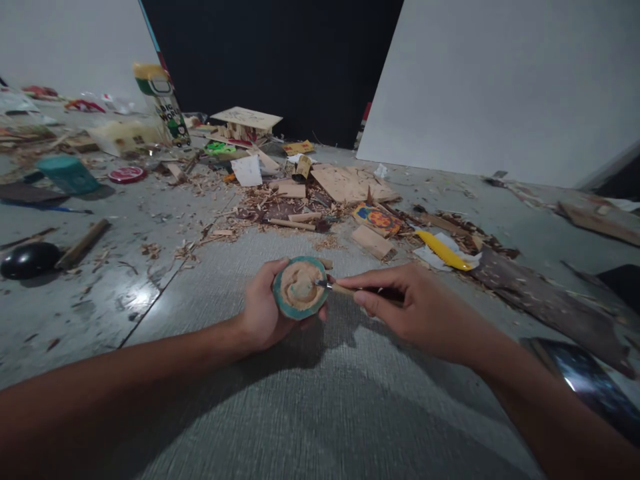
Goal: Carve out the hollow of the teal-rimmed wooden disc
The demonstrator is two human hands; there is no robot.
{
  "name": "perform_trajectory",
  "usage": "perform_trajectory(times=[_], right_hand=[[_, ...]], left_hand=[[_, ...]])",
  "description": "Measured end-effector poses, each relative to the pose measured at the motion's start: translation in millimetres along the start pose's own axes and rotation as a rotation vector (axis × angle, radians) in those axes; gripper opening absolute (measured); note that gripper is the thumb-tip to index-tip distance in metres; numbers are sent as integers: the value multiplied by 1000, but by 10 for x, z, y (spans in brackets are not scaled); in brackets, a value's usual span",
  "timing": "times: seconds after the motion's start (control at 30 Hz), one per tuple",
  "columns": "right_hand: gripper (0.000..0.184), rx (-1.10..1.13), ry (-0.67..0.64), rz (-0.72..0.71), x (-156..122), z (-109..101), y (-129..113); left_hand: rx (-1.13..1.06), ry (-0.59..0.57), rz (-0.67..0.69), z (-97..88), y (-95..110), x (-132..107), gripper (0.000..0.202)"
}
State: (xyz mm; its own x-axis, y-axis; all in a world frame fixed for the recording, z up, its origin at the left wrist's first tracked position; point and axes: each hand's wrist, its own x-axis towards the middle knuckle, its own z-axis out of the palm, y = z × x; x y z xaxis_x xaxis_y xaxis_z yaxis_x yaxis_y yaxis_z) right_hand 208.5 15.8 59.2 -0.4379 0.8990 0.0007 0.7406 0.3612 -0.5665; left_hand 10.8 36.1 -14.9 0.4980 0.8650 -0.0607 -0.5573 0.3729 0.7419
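My left hand (265,303) is wrapped round a round wooden piece (300,288) with a green-blue rim and a carved, bare-wood hollow. A raised lump stands in the middle of that hollow. Between the thumb and fingers of my right hand (415,307) is a carving gouge (343,288) with a wooden handle. Its metal tip touches the right side of the carved hollow, or lies just over it. The far side of the piece and part of my left fingers are hidden.
Wood shavings and offcuts (373,241) lie beyond my hands. A yellow cutter (443,251) rests to the right, near a bark strip (545,300) and a phone-like dark glossy slab (590,380). Leftward are a black rounded object (31,260), a wooden stick (84,244) and a teal container (67,175).
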Motion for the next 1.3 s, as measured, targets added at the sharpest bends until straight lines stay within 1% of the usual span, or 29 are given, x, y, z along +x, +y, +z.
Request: perform_trajectory(times=[0.17, 0.27, 0.4, 0.57, 0.7, 0.83, 1.0, 1.17, 1.3], right_hand=[[33, -53, -23, 45, -44, -100, -13], [33, -105, -2, 23, -83, -124, -64], [35, -146, 37, -30, -104, -66, -135], [35, -218, 101, -28, -108, 16, -157], [37, -154, 39, -69, -81, -12, -134], [35, -104, 3, -46, -55, -54, -91], [33, -15, -44, -17, -35, -45, -38], [32, 1, -46, -30, 7, -37, 39], [31, 46, -67, -54, 55, -64, 115]], left_hand=[[19, -5, 18, 7, -9, -1, 49], [62, -44, 26, 19, -14, 0, 55], [79, -28, 26, 32, -21, -2, 55], [130, 3, 27, 36, -37, -11, 55], [149, 6, 21, 17, -41, -22, 53], [137, -13, 8, -13, -38, -21, 49], [125, 14, -23, -17, -22, -26, 48], [81, 12, -70, -17, -3, -14, 50], [43, -31, -86, -35, -1, 5, 51]])
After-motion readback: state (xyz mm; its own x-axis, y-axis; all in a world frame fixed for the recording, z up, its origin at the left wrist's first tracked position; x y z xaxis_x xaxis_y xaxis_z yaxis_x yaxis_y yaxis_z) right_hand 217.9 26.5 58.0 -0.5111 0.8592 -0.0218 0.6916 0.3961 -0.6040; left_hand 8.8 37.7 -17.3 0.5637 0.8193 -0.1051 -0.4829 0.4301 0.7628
